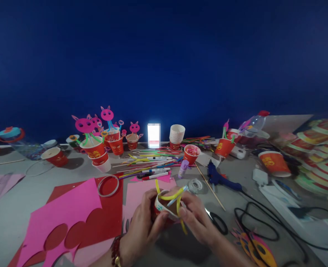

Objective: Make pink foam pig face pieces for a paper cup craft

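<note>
Left hand (141, 228) and right hand (198, 218) jointly clasp a paper cup (164, 207) low at centre, above the table; yellow straws (171, 195) protrude from its mouth; beyond lie a tape roll (195, 185), a glue gun (218, 178), and scattered markers (152, 165).

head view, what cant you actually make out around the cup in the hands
- Paper cup, head view: its lower body is hidden by the left hand and right hand.
- Yellow straws: where their ends attach is covered by the fingers.
- Scissors: partly behind the right hand.
- Orange paper cutout: cut off by the bottom edge.
</note>
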Tool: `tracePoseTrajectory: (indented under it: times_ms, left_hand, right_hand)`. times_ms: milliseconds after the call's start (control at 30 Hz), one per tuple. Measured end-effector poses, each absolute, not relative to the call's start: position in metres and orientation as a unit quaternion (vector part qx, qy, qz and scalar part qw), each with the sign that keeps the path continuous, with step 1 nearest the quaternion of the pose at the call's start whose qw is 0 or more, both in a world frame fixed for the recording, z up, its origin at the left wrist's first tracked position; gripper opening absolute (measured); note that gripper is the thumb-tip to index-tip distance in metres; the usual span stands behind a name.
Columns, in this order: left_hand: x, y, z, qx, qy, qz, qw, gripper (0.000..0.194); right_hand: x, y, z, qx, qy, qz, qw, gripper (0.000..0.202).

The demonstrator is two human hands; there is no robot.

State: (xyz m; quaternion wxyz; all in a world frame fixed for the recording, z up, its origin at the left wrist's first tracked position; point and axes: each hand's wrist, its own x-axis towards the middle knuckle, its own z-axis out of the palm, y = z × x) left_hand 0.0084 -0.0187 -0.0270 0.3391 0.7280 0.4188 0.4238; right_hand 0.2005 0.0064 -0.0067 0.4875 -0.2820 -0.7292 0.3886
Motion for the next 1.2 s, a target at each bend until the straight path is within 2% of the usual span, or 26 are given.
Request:
tracePoseTrajectory:
  times_ms: [167,533,700,1067,1200]
  left_hand:
    - [0.005,-0.019,-0.029,0.734,0.379,0.411,0.385,0.035]
    - [0.000,-0.019,-0.029,0.760,0.313,0.382,0.423,0.039]
    - [-0.001,-0.020,-0.030,0.761,0.330,0.368,0.420,0.039]
    - [0.004,-0.021,-0.031,0.732,0.333,0.392,0.447,0.045]
    - [0.009,-0.020,-0.032,0.687,0.310,0.409,0.514,0.060]
  right_hand:
    - [0.205,0.016,-0.012,-0.313,-0.671,0.371,0.561,0.026]
    - [0.201,0.021,-0.010,-0.235,-0.715,0.433,0.495,0.025]
    - [0.199,0.023,-0.016,-0.265,-0.684,0.475,0.485,0.008]
    - [0.194,0.023,-0.028,-0.314,-0.609,0.553,0.473,0.015]
    - [0.193,0.024,-0.028,-0.308,-0.561,0.614,0.462,0.021]
